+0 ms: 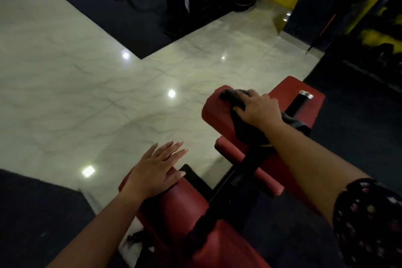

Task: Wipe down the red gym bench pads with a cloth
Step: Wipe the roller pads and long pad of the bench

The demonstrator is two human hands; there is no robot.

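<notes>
Lengthwise, dark cloth (245, 129) along upper red pad (215, 114), right hand (258, 109) clutching it

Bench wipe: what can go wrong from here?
The cloth hangs loose behind the right hand, near the black frame bar; it might snag. The left hand rests at the edge of the lower pad, fingers overhanging; leaning on it might slip. Dim light may hide missed patches.

Right hand (258, 109) on cloth (245, 131) atop red pad (215, 113), left hand (156, 169) flat
</notes>
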